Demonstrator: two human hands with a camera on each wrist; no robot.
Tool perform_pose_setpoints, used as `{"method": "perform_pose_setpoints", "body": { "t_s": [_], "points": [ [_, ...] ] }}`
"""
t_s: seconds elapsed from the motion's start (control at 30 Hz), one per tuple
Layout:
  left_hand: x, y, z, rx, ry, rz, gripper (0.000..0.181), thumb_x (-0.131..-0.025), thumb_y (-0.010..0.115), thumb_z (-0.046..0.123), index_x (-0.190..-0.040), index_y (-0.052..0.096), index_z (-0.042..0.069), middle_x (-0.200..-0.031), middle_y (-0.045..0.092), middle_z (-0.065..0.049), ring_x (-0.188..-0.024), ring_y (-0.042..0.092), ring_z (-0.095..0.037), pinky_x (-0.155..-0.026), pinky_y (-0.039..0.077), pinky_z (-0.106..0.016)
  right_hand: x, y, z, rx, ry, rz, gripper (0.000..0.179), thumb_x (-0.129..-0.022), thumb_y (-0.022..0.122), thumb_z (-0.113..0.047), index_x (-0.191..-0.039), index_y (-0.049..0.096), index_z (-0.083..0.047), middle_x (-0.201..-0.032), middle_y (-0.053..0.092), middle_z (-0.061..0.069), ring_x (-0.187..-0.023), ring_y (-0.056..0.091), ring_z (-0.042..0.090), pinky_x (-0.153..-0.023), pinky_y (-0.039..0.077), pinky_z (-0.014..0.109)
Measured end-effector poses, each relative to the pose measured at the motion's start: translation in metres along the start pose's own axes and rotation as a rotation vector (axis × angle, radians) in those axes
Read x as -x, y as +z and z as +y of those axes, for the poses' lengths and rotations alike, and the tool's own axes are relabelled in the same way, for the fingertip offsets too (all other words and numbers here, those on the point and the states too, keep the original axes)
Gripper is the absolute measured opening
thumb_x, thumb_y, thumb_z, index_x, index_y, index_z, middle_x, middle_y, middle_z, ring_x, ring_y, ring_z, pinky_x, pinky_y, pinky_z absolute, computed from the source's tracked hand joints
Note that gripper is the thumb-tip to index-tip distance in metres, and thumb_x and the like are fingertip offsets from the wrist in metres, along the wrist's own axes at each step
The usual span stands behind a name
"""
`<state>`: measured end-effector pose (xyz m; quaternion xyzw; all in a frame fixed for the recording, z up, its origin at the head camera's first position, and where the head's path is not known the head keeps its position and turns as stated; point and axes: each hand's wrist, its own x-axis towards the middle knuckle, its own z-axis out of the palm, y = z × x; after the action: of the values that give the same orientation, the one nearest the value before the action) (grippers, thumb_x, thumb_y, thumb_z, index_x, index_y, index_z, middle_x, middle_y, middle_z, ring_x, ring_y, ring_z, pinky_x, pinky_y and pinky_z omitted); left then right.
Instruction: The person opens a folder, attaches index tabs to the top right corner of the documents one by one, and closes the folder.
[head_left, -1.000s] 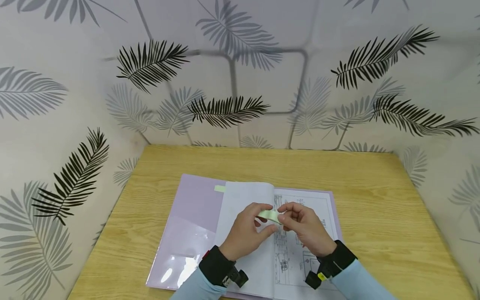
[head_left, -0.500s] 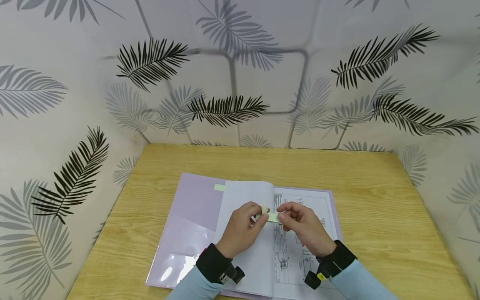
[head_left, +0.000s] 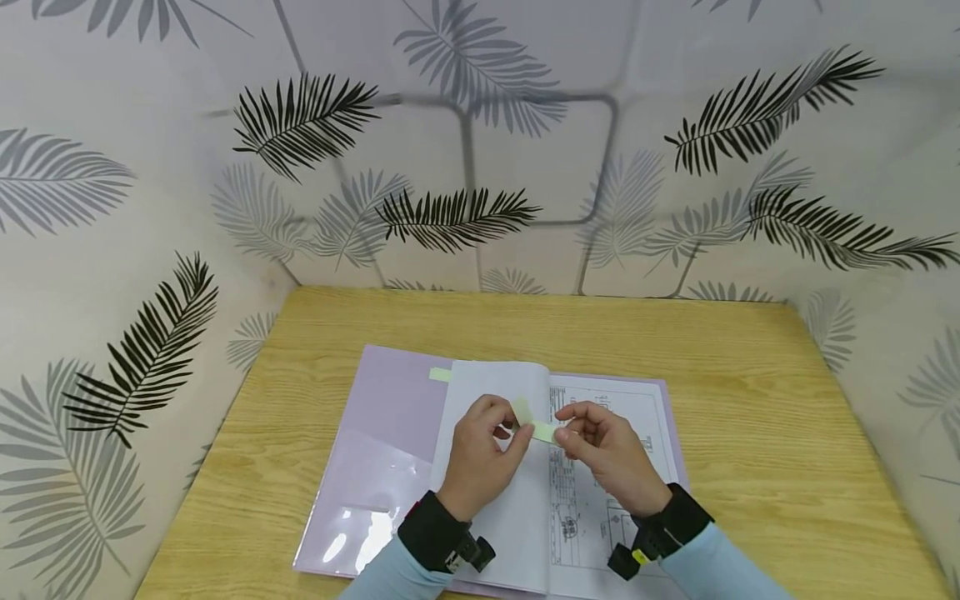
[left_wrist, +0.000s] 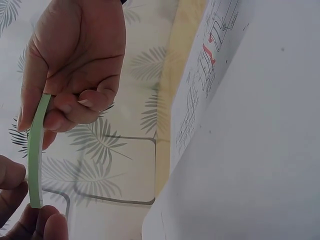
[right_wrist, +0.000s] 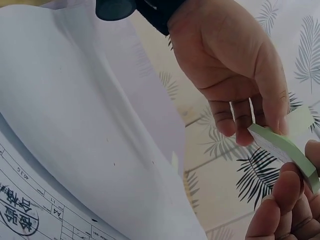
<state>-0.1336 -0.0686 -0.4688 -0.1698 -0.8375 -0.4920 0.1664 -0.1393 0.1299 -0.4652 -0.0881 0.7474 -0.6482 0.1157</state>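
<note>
A small pad of pale green sticky notes (head_left: pixel 543 432) is stretched between both hands above an open document folder. My left hand (head_left: pixel 478 458) pinches its left end between thumb and fingers, and one lifted sticky note (head_left: pixel 521 409) stands up from that end. My right hand (head_left: pixel 613 458) pinches the other end with thumb and index finger. In the left wrist view the pad (left_wrist: pixel 35 155) looks slightly bent. Seen from the right wrist, the raised note (right_wrist: pixel 300 119) sticks out beside the left thumb. Fingers hide part of the pad.
Below the hands the lilac folder (head_left: pixel 405 400) lies open on the wooden table (head_left: pixel 765 417). It shows a blank white page (head_left: pixel 495 379) on the left and a printed drawing (head_left: pixel 581 500) on the right. A green tab (head_left: pixel 440 375) sticks out from the page's left edge.
My left thumb has come up onto the pad, and one note has lifted from its left end and now stands higher. The right hand has hardly moved.
</note>
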Motion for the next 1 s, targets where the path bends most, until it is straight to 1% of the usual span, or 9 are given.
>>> {"method": "perform_pose_setpoints", "body": {
  "t_s": [0.1,0.23,0.3,0.4,0.57,0.63,0.77,0.9,1.0],
  "points": [
    [0.000,0.001,0.002,-0.002,0.005,0.037,0.011,-0.085,0.073,0.011,-0.081,0.063,0.010,-0.092,0.059,-0.002,-0.080,0.059,-0.013,-0.069,0.056,-0.029,0.000,0.002,0.001,0.010,0.006,-0.007,0.035,-0.090,0.069,-0.026,-0.116,0.058,-0.005,-0.086,0.059,0.013,-0.071,0.056,0.021,-0.066,0.050,0.028],
    [0.001,0.003,0.003,-0.020,0.038,0.075,0.012,-0.085,0.073,0.010,-0.080,0.062,0.010,-0.097,0.064,-0.001,-0.081,0.061,-0.012,-0.073,0.055,-0.026,-0.001,0.007,0.001,-0.010,0.036,-0.050,0.037,-0.090,0.069,-0.023,-0.118,0.057,-0.001,-0.089,0.057,0.014,-0.071,0.058,0.021,-0.067,0.052,0.028],
    [0.001,0.005,0.003,-0.021,0.058,0.083,0.013,-0.085,0.073,0.010,-0.079,0.062,0.011,-0.098,0.064,-0.001,-0.083,0.062,-0.012,-0.074,0.054,-0.026,-0.002,0.010,0.000,-0.018,0.051,-0.069,0.037,-0.091,0.068,-0.023,-0.118,0.056,0.000,-0.091,0.056,0.014,-0.072,0.058,0.019,-0.068,0.052,0.028],
    [0.001,0.007,0.004,-0.013,0.076,0.079,0.013,-0.086,0.072,0.010,-0.079,0.061,0.011,-0.099,0.064,-0.001,-0.085,0.061,-0.011,-0.076,0.054,-0.024,-0.003,0.015,-0.003,-0.009,0.053,-0.081,0.035,-0.092,0.066,-0.024,-0.114,0.058,0.001,-0.093,0.057,0.014,-0.075,0.056,0.018,-0.066,0.049,0.025],
    [0.002,0.009,0.006,0.009,0.079,0.072,0.011,-0.088,0.070,0.011,-0.080,0.062,0.011,-0.099,0.065,0.000,-0.084,0.062,-0.010,-0.077,0.054,-0.024,-0.004,0.019,-0.006,0.015,0.042,-0.055,0.028,-0.093,0.065,-0.024,-0.105,0.064,0.001,-0.092,0.060,0.020,-0.077,0.053,0.020,-0.065,0.046,0.024],
    [0.002,0.009,0.007,0.012,0.081,0.071,0.008,-0.089,0.069,0.011,-0.084,0.063,0.011,-0.098,0.066,0.000,-0.085,0.062,-0.010,-0.077,0.053,-0.025,-0.004,0.020,-0.006,0.017,0.048,-0.035,0.027,-0.093,0.066,-0.024,-0.103,0.064,0.001,-0.091,0.061,0.019,-0.077,0.053,0.021,-0.065,0.045,0.025],
    [0.002,0.009,0.007,0.026,0.086,0.068,0.003,-0.090,0.067,0.010,-0.090,0.064,0.009,-0.095,0.068,-0.001,-0.087,0.064,-0.010,-0.078,0.053,-0.025,-0.005,0.022,-0.005,0.018,0.060,-0.004,0.024,-0.092,0.066,-0.019,-0.104,0.064,0.003,-0.088,0.060,0.012,-0.078,0.053,0.020,-0.065,0.046,0.025],
    [0.002,0.009,0.007,0.042,0.095,0.071,0.004,-0.090,0.067,0.010,-0.093,0.065,0.008,-0.093,0.068,-0.001,-0.087,0.065,-0.009,-0.077,0.054,-0.024,-0.004,0.022,-0.005,0.021,0.066,0.011,0.023,-0.092,0.066,-0.015,-0.106,0.063,0.003,-0.088,0.060,0.010,-0.078,0.052,0.019,-0.066,0.046,0.025],
    [0.003,0.008,0.007,0.063,0.096,0.072,0.004,-0.091,0.066,0.010,-0.094,0.065,0.008,-0.093,0.069,-0.001,-0.086,0.065,-0.009,-0.077,0.054,-0.023,-0.004,0.022,-0.005,0.026,0.070,0.017,0.022,-0.092,0.066,-0.015,-0.104,0.064,0.003,-0.087,0.060,0.010,-0.078,0.053,0.020,-0.066,0.045,0.025]
  ]
}}
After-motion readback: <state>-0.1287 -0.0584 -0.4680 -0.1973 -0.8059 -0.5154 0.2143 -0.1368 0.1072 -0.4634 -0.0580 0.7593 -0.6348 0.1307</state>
